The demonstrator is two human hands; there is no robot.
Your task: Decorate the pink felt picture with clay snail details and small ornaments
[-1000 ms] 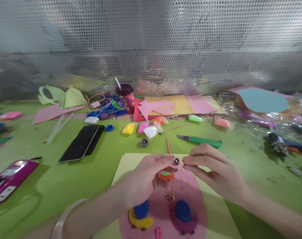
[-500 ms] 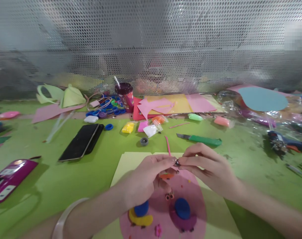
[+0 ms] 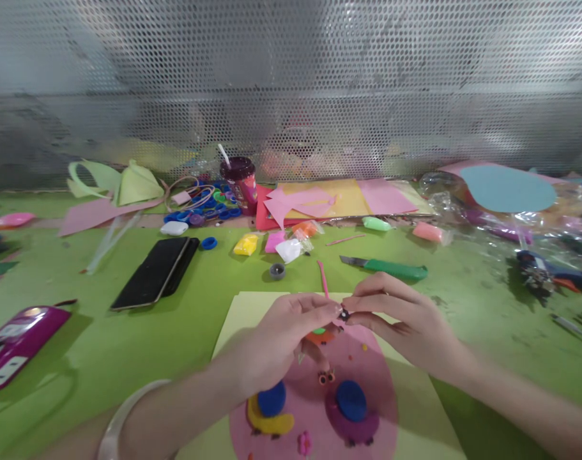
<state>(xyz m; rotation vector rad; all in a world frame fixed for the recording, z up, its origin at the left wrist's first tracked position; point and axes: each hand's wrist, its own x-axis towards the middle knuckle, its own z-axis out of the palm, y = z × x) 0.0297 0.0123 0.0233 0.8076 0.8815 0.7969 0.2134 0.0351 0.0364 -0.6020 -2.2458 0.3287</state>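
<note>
Between my fingertips is a small black piece with a white spot (image 3: 344,314), perhaps of clay. My left hand (image 3: 285,335) pinches it from the left, and my right hand (image 3: 408,319) pinches its other side. Beneath them lies a pale yellow sheet (image 3: 243,306) bearing a pink paper oval (image 3: 314,399). On the oval are a yellow clay figure with a blue disc (image 3: 271,399), a purple clay figure with a blue disc (image 3: 351,401), a pair of round eyes (image 3: 326,377) and a pink flower (image 3: 305,442). My left hand partly hides an orange and green figure (image 3: 320,336).
Beyond the sheet lie a pink modelling tool (image 3: 323,278), a green utility knife (image 3: 391,267), a grey cap (image 3: 277,271) and bagged clay (image 3: 246,245). Phones (image 3: 154,271) and a purple device (image 3: 22,342) lie left. A drink cup (image 3: 240,185) stands before the perforated metal panel (image 3: 291,76).
My fingers have shifted slightly around the black piece, and its white spot shows more clearly. More of the orange and green figure is visible beneath my left hand.
</note>
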